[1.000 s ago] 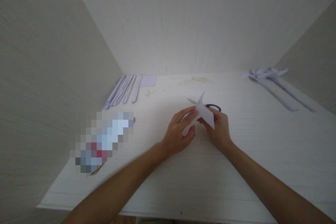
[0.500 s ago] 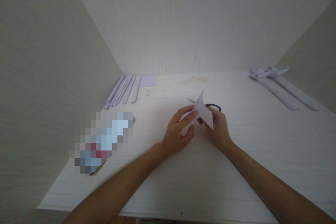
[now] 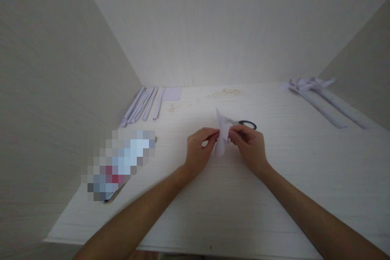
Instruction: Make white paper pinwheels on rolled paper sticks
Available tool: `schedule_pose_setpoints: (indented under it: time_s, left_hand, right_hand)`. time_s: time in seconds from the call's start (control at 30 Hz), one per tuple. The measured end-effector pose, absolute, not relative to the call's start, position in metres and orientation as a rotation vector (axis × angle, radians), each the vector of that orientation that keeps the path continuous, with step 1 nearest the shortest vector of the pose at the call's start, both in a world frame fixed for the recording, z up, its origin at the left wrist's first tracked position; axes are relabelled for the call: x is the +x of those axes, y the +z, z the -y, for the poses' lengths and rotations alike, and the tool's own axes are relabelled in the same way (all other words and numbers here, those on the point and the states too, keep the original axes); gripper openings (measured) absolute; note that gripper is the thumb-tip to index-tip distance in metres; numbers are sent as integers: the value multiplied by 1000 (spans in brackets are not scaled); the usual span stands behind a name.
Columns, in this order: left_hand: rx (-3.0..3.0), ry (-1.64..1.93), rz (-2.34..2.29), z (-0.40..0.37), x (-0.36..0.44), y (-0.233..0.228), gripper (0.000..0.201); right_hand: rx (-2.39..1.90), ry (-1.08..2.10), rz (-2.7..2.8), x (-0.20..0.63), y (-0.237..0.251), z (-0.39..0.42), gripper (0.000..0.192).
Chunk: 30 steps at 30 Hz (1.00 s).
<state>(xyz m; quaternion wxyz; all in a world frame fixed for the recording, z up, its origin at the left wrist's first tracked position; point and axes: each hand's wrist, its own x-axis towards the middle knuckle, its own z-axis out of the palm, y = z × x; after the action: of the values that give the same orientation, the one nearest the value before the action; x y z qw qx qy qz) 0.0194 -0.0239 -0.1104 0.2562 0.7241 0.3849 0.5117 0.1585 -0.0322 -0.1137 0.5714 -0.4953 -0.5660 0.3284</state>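
Between my two hands stands a piece of folded white paper (image 3: 222,134), turned nearly edge-on with a pointed tip at the top. My left hand (image 3: 200,148) pinches its left side with thumb and fingertips. On the other side, my right hand (image 3: 249,144) is closed with its fingertips gathered at the paper's right edge. Just behind the paper and my right hand lies a pair of scissors (image 3: 248,124) with dark handles; its blades are partly covered by the paper.
Several rolled paper tubes (image 3: 141,105) lie at the back left, beside a flat paper square (image 3: 172,93). Thin rubber-band-like bits (image 3: 227,92) are scattered at the back. Paper strips and tubes (image 3: 317,89) rest at the back right. A blurred-out flat object (image 3: 122,166) lies at the left.
The folded paper has turned from facing broadside to nearly edge-on. My left hand's spread fingers have closed into a pinch on it, and more of the scissors' handle shows.
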Motion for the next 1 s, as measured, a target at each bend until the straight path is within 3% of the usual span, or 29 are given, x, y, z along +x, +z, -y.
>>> schedule_pose_setpoints:
  time_s: [0.37, 0.8, 1.0]
  left_hand:
    - [2200, 1202, -1072, 24, 18, -110, 16]
    - [2190, 1075, -1006, 24, 17, -106, 15]
    - [2145, 1114, -1039, 24, 16, -104, 17]
  right_hand:
    - [-1328, 339, 1669, 164, -107, 38, 13]
    - [-1253, 321, 1767, 164, -107, 38, 10]
    - [-1250, 555, 1604, 162, -111, 36, 9]
